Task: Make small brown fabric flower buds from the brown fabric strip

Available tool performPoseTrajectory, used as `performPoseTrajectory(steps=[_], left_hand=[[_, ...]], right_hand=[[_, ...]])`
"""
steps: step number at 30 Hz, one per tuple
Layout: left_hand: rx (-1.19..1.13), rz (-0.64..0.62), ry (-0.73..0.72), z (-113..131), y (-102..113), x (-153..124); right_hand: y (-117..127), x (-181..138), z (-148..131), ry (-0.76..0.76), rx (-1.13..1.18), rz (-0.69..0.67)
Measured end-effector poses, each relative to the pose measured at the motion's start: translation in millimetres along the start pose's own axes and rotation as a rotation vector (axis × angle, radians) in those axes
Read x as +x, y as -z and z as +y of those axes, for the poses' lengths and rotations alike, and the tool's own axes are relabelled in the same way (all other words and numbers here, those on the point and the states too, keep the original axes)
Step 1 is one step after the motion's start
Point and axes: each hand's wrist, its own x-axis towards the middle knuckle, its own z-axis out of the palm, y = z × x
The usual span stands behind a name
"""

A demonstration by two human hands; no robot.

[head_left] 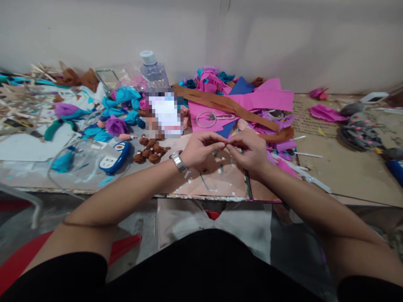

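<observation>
A small brown piece (pixel 224 144) is pinched above a cluttered bench (pixel 217 186), its near end held by the thumb and fingers of the left hand (pixel 203 149) and its other side by those of the right hand (pixel 247 149). The fingertips are brought almost together, so most of the piece is covered and its exact shape cannot be told. A metal-banded watch (pixel 178 162) is worn on the left wrist. Just beside that wrist, a cluster of brown bundles (pixel 153 151) is gathered on the bench. Beyond the hands, a pair of snips (pixel 214 117) is laid on pink paper (pixel 267 100), and a long brown strip (pixel 242 110) is stretched across it. To the left, a blue-and-white device (pixel 116 158) is set down near a purple paper bloom (pixel 116 125) and turquoise scraps (pixel 126 94). A capped clear bottle (pixel 154 74) is stood behind a pixelated bright panel (pixel 165 111). At right, the surface is covered by brown cardboard (pixel 317 172).
</observation>
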Motion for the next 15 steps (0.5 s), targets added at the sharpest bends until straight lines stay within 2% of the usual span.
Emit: performPoseTrajectory(steps=[4, 15], left_hand=[[0.06, -0.005, -0.039, 1.6, 0.5, 0.9], [0.092, -0.014, -0.009, -0.9, 2.7, 0.0]], right_hand=[[-0.6, -0.4, 0.7, -0.008, -0.004, -0.003], [-0.9, -0.6, 2.5, -0.023, 0.017, 0.002]])
